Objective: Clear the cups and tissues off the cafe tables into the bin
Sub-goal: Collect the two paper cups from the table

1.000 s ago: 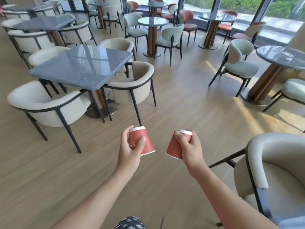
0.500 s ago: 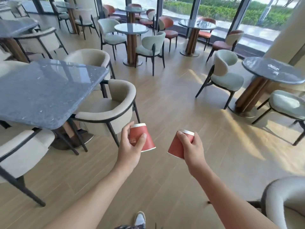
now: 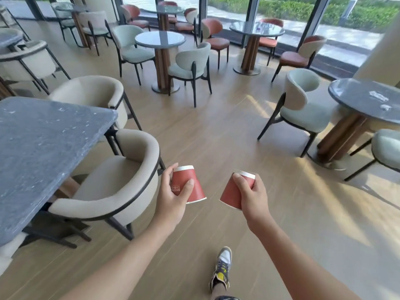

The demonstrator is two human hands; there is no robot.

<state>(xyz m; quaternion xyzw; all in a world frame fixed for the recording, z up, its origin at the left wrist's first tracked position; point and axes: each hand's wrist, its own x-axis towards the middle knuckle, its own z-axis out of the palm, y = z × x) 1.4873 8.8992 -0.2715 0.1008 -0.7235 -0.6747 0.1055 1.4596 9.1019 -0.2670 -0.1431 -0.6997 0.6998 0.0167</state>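
Stone, speckled and grey, fills the left of the frame: a square table top (image 3: 43, 148) with a cream padded armchair (image 3: 121, 187) drawn up against it. Just right of that chair, at lower centre, my left hand (image 3: 173, 198) wraps thumb and fingers round a red paper cup (image 3: 190, 185). It is tipped so its wide mouth points down and toward the middle (empty, I judge, or I would not hold it so). A gap away, the second cup (image 3: 231, 193) leans the opposite way, mouth down and to the left, with my right hand (image 3: 253, 195) curled round its side. Both are smooth, thin, tapered paper with white rims, light enough for an easy grip. I take it one per hand keeps them uncrushed while carried. At the right edge a round dark table (image 3: 350, 96) bears crumpled white tissues (image 3: 378, 95). No bin shows anywhere.
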